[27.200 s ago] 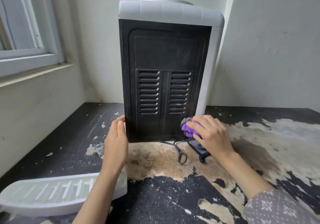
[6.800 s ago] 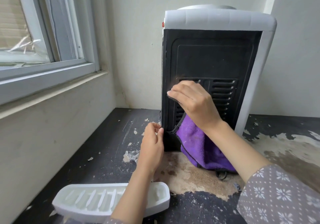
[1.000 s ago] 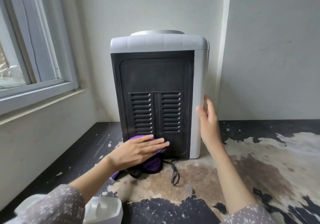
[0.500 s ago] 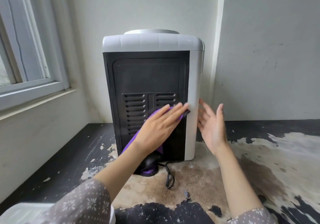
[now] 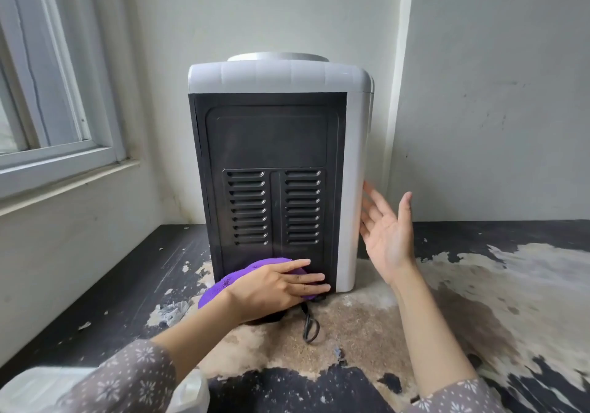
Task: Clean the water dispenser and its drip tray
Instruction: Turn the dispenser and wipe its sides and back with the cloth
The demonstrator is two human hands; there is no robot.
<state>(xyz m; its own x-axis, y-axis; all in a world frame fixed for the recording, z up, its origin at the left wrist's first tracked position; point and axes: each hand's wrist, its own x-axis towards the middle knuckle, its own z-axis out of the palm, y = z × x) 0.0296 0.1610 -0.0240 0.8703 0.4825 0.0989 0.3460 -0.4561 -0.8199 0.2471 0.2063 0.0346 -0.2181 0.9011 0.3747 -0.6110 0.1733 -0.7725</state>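
We are wiping the black back panel [image 5: 271, 144] of the water dispenser [image 5: 277, 170], which stands on the worn counter [image 5: 479, 285] in the corner with its back to us. Our left hand [image 5: 271, 288] lies flat, fingers straight and close together, pressing the purple cloth [image 5: 252, 273] against the foot of the panel below the vents [image 5: 274, 206]. Our right hand [image 5: 388, 230] is spread loose, fingers apart, its fingertips at or just beside the white side wall; whether they touch we cannot tell.

To do this well, we set that right palm firmly on the side so the dispenser does not slide or turn. We keep the cloth bunched under the fingers and work along each slot, not across, since dust likely sits in them. We mind the cord [image 5: 309, 325] just below our hand. The drip tray [image 5: 28, 387] sits at the near left edge, part hidden by our sleeve, and seems to await its turn.
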